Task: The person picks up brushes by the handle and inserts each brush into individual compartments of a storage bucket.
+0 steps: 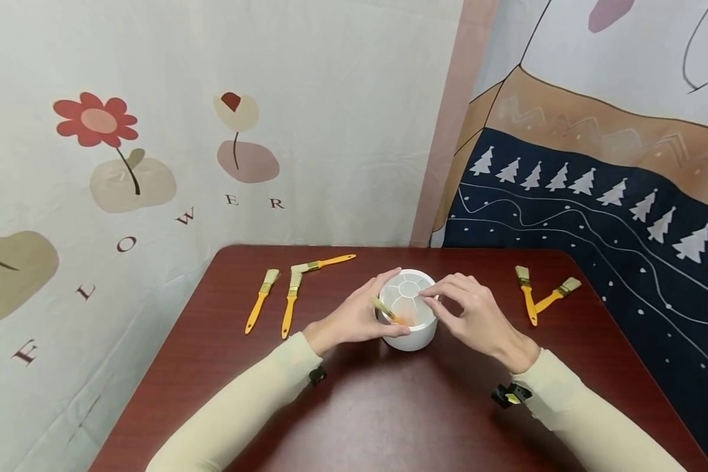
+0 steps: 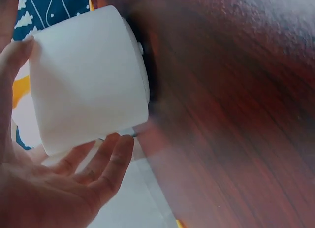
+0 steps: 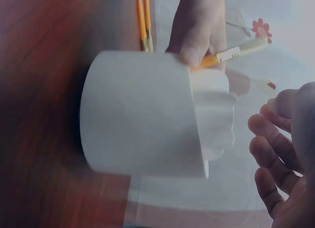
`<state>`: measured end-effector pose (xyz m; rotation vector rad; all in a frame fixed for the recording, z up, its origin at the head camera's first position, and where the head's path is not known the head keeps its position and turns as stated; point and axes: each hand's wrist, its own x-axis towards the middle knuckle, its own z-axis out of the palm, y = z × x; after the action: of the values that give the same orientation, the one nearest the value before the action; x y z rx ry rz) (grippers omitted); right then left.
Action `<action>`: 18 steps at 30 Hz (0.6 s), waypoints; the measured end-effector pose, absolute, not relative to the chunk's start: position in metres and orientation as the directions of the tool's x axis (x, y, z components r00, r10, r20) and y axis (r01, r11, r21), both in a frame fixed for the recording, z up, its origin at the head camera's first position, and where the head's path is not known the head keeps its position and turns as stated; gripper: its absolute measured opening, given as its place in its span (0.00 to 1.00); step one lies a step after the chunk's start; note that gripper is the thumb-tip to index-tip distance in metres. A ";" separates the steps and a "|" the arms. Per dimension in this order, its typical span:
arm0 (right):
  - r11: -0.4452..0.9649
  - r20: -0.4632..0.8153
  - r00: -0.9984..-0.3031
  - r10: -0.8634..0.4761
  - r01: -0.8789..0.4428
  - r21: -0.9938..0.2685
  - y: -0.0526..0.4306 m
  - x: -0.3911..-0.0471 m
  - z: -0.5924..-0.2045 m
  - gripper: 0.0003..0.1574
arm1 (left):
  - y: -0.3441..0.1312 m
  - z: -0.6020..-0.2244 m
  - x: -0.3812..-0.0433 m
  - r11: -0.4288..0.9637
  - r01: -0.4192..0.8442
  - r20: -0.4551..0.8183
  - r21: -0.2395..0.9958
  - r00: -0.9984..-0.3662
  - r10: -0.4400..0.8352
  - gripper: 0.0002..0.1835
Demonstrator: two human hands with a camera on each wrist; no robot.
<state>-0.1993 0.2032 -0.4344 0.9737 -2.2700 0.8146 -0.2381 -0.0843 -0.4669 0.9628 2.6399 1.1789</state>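
A white round paint-water cup stands on the table, with a pale scalloped palette insert at its mouth. In the right wrist view the insert rises above the rim. My left hand grips the cup's side, thumb and fingers spread around its wall. One paintbrush leans in the cup, bristles up, close to the left hand; its lower handle is hidden. Over the insert's right edge hovers my right hand. The right wrist view shows its fingers loosely bent, holding nothing, apart from the insert.
Left of the cup lie several yellow-handled paintbrushes: one apart, and two touching at their bristles, one upright and one slanted. Two more brushes cross at the right. Printed cloths hang behind the dark red table.
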 end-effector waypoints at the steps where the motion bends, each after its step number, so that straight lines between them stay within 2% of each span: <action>1: 0.565 0.664 -0.605 -0.440 -0.761 -0.319 0.205 -0.200 -0.435 0.19 | -0.085 -0.468 -0.240 0.495 0.513 0.162 0.701 -0.791 0.590 0.67; 18: 0.715 0.610 -0.734 -0.298 -0.595 -0.367 0.251 -0.223 -0.454 0.14 | -0.092 -0.464 -0.257 0.375 0.500 0.129 0.780 -0.716 0.686 0.68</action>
<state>-0.2232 0.2512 -0.4542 0.6798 -2.3997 0.7611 -0.2569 -0.0918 -0.4636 1.0610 2.4177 1.2559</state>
